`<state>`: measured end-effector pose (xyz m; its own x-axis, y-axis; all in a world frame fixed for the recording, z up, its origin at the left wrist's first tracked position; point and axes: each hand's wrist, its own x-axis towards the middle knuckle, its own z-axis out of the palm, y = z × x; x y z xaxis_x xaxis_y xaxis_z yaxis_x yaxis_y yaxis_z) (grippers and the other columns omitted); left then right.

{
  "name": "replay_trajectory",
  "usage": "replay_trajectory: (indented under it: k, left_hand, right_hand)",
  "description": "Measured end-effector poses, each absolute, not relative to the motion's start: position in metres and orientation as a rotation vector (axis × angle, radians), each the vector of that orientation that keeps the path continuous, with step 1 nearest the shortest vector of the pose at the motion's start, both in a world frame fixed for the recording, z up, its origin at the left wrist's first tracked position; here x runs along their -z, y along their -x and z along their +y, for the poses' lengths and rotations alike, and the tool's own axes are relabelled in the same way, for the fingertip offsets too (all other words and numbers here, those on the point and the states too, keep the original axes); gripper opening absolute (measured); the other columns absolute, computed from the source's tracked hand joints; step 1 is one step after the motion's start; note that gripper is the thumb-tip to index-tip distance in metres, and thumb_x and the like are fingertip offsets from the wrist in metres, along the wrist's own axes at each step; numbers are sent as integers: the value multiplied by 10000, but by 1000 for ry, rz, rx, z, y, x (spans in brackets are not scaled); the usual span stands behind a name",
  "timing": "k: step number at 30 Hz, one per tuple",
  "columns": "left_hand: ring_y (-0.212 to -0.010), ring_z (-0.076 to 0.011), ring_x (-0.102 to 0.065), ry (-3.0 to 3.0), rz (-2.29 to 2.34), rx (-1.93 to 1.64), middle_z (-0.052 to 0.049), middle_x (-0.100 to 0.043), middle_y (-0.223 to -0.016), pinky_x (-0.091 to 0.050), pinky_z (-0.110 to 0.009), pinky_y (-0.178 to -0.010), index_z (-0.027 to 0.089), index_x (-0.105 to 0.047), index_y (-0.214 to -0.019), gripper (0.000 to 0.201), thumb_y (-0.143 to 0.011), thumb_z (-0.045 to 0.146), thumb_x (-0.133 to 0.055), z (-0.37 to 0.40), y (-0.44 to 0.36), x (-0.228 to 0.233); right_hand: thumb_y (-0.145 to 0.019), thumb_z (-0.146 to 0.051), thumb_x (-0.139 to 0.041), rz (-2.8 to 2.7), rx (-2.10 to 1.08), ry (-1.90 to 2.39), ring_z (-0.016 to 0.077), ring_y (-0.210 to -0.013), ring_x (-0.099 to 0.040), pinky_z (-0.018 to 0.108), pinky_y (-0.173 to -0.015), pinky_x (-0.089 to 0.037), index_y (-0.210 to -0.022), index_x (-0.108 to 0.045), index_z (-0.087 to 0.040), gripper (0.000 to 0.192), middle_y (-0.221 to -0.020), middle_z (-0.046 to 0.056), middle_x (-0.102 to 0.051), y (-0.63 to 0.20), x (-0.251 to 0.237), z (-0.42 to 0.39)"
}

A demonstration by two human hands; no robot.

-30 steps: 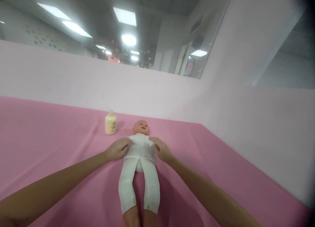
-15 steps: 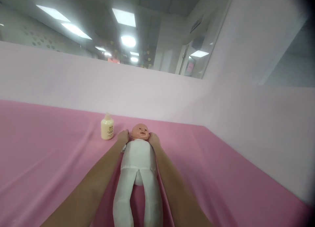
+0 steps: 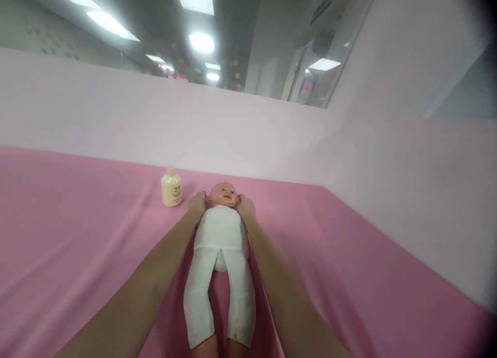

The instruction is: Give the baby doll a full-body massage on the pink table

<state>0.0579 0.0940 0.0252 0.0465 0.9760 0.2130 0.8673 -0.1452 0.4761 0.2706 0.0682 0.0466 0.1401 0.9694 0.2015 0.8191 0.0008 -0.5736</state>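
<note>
- Right, a doll [image 3: 220, 228] lies on its back on the pink sheet [image 3: 97, 218], its head toward the pale wall [image 3: 116, 114] and its lower legs running out of my sight.
- It wears a white top and white trousers, with small stains near the trouser cuffs.
- The person's left hand [image 3: 197, 204] is down beside the doll's head and shoulder, fingers bent; I can't tell whether it grips anything.
- The right hand [image 3: 246, 206] is on the other side, close by the head, fingers curled in; whether they close on the doll's arm, I can't say.
- A cream-coloured bottle [image 3: 171, 189] stands upright near the left hand, apart from it.
</note>
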Motion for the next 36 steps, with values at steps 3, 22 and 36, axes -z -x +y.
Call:
replay_trajectory:
  k: [3,22,36]
  left_hand:
    - [-1047,-279,-640,-2090,1823,-860,-169,-650,-1146,-495,-383,-843,157,-573,-1084,263,-905,146,-381,86,-48,-37]
    - [-1439,-220,-378,-3137,242,-816,-99,-448,-1518,-355,-406,-1189,265,-201,-1566,637,-976,119,-390,-49,1,-14]
    - [-1408,-198,-428,-3187,190,-943,-79,-547,-1439,-410,-378,-1153,267,-300,-1535,573,-987,143,-409,-42,0,-16]
  right_hand:
    - [-901,-155,-423,-1729,-325,1714,213,-1195,-606,333,-1012,-471,-1305,-567,-206,432,-1289,91,-641,-266,-59,51]
    - [-995,-128,-302,-2793,164,900,202,-1499,-235,457,-1228,-278,-1536,-273,-123,542,-1580,136,-306,-309,-32,-102]
    - [-976,-117,-355,-2752,240,709,192,-1446,-361,466,-1217,-301,-1466,-434,-178,500,-1482,104,-479,-312,-43,-85]
